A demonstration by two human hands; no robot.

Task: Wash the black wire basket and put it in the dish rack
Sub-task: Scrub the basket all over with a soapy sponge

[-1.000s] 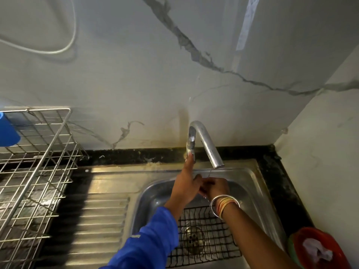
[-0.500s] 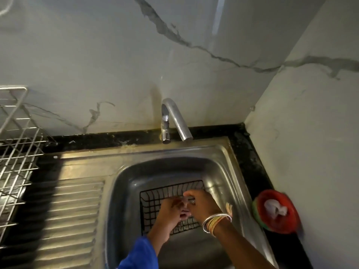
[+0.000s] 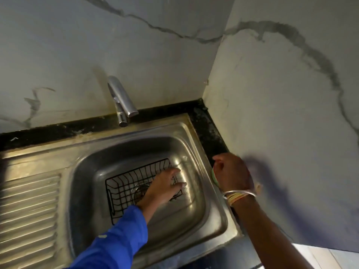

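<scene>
Left hand (image 3: 165, 188) — fingers straight, spread — rests on the black wire basket (image 3: 126, 181).

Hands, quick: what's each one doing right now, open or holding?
Left hand: open, fingers straight, over the black wire basket.
Right hand: cannot tell; its back hides the fingers.

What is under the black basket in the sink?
The drain shows through the wires of the basket, on the floor of the sink. The left hand lies over the basket's right part, so what is beneath there cannot be seen.
</scene>
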